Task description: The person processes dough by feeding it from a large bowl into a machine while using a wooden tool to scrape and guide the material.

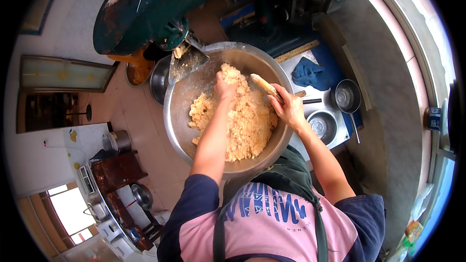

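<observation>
Large steel basin [228,63] sits below the head camera, under the spout of a green machine [160,5]. It holds a mound of pale orange-tan dough [242,121], coarse and crumbly on the surface, heaped toward the centre and the right wall.

Left hand [224,89]: fingers pressed down into the top of the mound, curled in around a clump of it. How far the fingers close beneath the surface cannot be told.

Right hand [290,109]: grip closed around a dough-coated scraper [264,86], held at its lower end near the basin's right rim.

Handling, judged from texture: the dough looks soft, damp and sticky; it breaks into lumps rather than stretching, and clings to tool and fingers. The full mass is probably heavy. Best taken in handfuls from the loose top edge, or pried off the wall with the scraper.

Orientation: the scraper's long axis runs from the right hand up and to the left, with its free end pointing toward the top of the mound. The mound itself is longer from the far rim to the near rim.

Two small metal pots [323,125] stand on the worktop [340,138] at right.
</observation>
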`<state>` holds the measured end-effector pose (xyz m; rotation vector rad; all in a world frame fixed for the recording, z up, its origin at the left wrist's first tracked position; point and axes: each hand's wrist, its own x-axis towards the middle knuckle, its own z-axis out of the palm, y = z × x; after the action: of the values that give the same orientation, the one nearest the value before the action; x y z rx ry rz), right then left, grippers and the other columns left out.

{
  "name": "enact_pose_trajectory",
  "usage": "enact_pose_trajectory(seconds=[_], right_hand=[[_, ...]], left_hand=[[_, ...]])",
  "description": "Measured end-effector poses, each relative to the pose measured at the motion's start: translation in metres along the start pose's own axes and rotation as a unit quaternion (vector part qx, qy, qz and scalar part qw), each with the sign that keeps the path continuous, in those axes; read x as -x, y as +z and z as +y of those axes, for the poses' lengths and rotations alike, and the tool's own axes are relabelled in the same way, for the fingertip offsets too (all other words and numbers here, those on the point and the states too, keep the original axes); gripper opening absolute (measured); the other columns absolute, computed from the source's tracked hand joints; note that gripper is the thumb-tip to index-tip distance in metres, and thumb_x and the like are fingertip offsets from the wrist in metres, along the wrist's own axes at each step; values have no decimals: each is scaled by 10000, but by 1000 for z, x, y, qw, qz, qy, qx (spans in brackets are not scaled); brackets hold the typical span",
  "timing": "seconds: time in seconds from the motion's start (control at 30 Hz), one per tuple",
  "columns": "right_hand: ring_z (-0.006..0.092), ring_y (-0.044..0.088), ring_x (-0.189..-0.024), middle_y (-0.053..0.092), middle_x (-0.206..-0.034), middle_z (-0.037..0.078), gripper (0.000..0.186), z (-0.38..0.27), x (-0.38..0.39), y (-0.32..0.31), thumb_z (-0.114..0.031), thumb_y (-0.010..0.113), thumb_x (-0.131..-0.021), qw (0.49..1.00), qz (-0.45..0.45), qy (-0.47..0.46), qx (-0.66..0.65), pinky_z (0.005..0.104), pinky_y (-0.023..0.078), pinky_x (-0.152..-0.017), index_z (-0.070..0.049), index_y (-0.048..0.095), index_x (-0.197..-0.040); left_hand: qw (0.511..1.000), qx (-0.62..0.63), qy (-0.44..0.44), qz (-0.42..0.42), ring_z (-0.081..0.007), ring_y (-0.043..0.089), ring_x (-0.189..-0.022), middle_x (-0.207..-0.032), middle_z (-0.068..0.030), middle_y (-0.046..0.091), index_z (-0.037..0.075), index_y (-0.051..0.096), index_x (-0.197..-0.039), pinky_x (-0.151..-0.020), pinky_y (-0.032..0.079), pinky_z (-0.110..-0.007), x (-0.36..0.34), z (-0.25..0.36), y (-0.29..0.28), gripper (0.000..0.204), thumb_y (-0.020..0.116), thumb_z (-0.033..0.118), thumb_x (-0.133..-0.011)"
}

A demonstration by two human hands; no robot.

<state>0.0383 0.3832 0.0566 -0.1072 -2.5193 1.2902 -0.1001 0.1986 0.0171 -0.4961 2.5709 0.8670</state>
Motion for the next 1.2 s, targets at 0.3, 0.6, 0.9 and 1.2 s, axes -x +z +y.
enact_pose_trajectory(seconds=[0.3, 0.6, 0.9, 1.2], right_hand=[[317, 660, -689, 672, -789, 135, 311, -2, 0, -1, -219, 669, -834, 1000, -2, -4, 11, 382, 530, -595, -103, 588, -1110], [309, 673, -698, 671, -775, 149, 324, -6, 2, 0, -227, 655, -853, 998, -31, -3, 45, 359, 537, -617, -109, 584, -1146], [320, 672, -715, 669, -784, 160, 325, -4, 1, 0, -200, 665, -844, 999, -18, -5, 27, 365, 538, -620, -81, 581, -1135], [329, 657, -708, 667, -777, 145, 297, -4, 0, 2, -218, 659, -846, 1000, 2, -12, 21, 388, 531, -596, -101, 580, -1107]], left_hand=[[934, -260, 241, 47, -287, 629, -760, -887, -198, 650, 40, 403, -1302, -704, 548, -414, 84, -68, -110, 672, 723, 84, -713], [890, -144, 401, -164, -275, 568, -821, -792, -128, 616, 84, 674, -977, -666, 524, -379, 158, -128, -47, 351, 628, 60, -630], [895, -252, 369, -8, -444, 125, -1360, -1460, -289, 179, 29, 571, -1162, -1118, 247, -496, 126, -42, 12, 575, 618, 27, -589], [882, -344, 263, -186, -404, 363, -1263, -1336, -251, 409, 112, 533, -1284, -1063, 342, -511, 101, -15, 7, 606, 601, 106, -682]])
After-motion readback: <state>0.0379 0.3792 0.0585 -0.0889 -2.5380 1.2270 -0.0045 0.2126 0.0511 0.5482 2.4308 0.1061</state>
